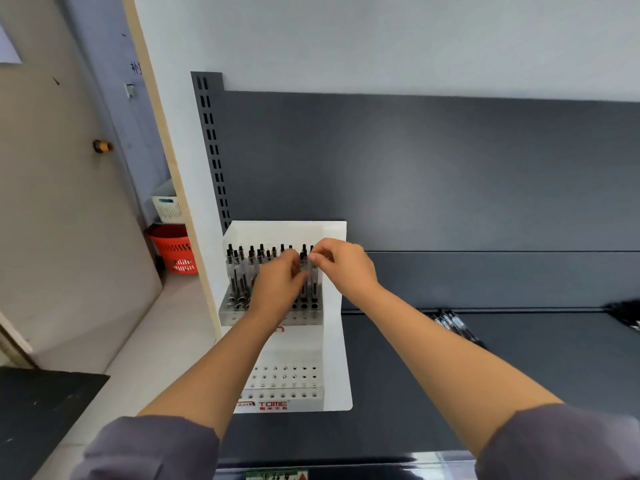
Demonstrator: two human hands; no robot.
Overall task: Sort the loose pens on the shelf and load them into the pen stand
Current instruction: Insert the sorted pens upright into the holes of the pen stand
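A white tiered pen stand (pixel 334 341) sits at the left end of the dark shelf. Its upper tier holds several clear pens with black tops (pixel 239 271) standing upright in the holes. The lower tier of holes (pixel 284 375) stands bare. My left hand (pixel 277 285) and my right hand (pixel 343 265) meet over the right part of the upper tier, fingers curled around the tops of upright pens (pixel 306 265). A pile of loose pens (pixel 453 323) lies on the shelf behind my right forearm.
The dark shelf (pixel 554 358) runs to the right, with more dark items (pixel 627 313) at its far right edge. A slotted upright (pixel 213 143) and grey back panel rise behind. To the left, a red basket (pixel 175 249) and white basket (pixel 168 204) stand on the floor.
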